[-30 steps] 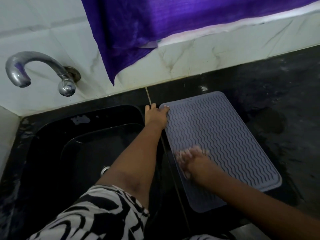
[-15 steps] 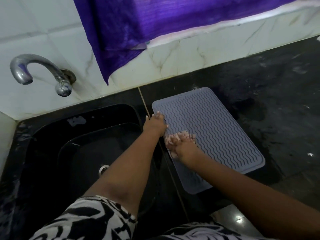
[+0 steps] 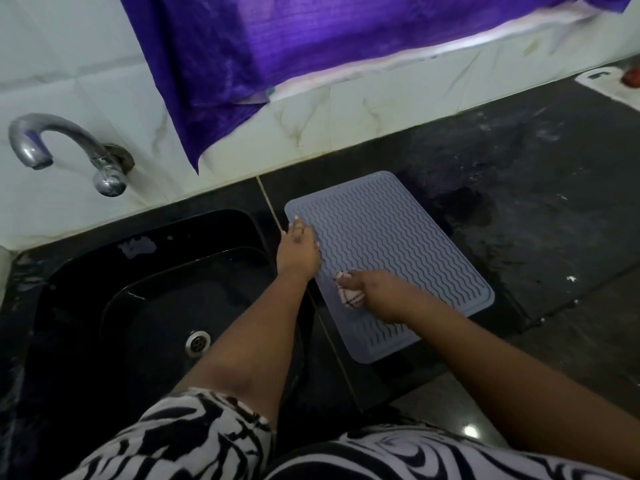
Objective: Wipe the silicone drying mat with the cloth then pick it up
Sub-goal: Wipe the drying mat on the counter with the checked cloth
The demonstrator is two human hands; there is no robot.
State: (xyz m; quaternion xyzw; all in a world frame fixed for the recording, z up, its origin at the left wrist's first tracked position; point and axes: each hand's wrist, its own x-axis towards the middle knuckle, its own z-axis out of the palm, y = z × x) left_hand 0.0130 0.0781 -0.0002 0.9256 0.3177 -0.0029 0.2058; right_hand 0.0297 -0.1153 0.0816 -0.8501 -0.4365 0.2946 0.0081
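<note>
A grey silicone drying mat [image 3: 398, 244] with wavy ridges lies flat on the black counter, just right of the sink. My left hand [image 3: 298, 249] presses flat on the mat's left edge near its far corner, fingers spread. My right hand [image 3: 372, 294] rests on the mat's near-left part, closed around a small pale pink cloth [image 3: 348, 295] with dark lines. Most of the cloth is hidden under the hand.
A black sink [image 3: 156, 306] with a metal drain [image 3: 198, 342] lies to the left, a chrome tap [image 3: 69, 150] on the tiled wall above it. A purple curtain [image 3: 311, 46] hangs over the wall. The dark counter [image 3: 536, 202] stretches right, damp around the mat; a white object [image 3: 613, 81] sits far right.
My right hand with the cloth has swept from the mat's near middle toward its left edge. My left hand has slid a little nearer along that edge. The camera view has shifted.
</note>
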